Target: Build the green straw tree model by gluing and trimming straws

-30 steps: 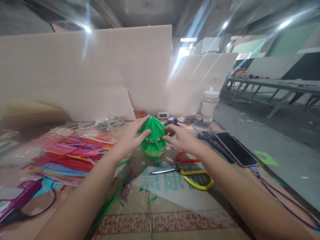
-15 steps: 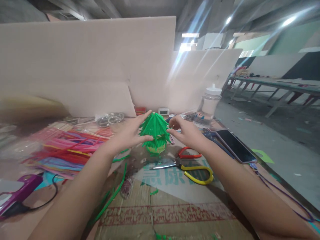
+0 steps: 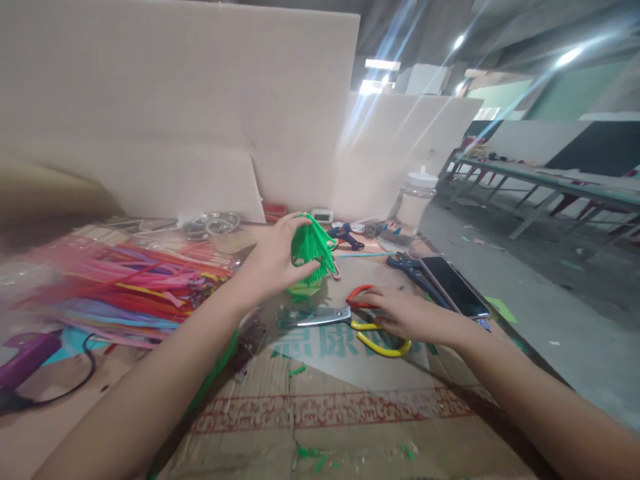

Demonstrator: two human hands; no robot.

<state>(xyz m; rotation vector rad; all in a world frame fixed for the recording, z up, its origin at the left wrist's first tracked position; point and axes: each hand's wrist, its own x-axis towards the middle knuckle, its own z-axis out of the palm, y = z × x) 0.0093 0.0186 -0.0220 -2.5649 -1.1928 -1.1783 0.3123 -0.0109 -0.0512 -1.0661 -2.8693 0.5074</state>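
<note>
A small green cone-shaped tree, built from fuzzy-looking strips in layers, stands tilted at the middle of the table. My left hand wraps its left side, fingers near the tip and thumb across the front lower down. Scissors with one red and one yellow handle lie on the cardboard, blades pointing left. On their handles is my right hand, fingers curled over the red loop and thumb by the yellow one. Part of the handles is hidden under that hand.
Coloured pipe cleaners are heaped at left, near a purple glue gun. At right lie a phone and dark-handled pliers. A clear bottle stands behind. Green scraps dot the cardboard.
My right hand has left the green tree and come down to the scissors' handles. The tree now leans in my left hand. The view has shifted slightly.
</note>
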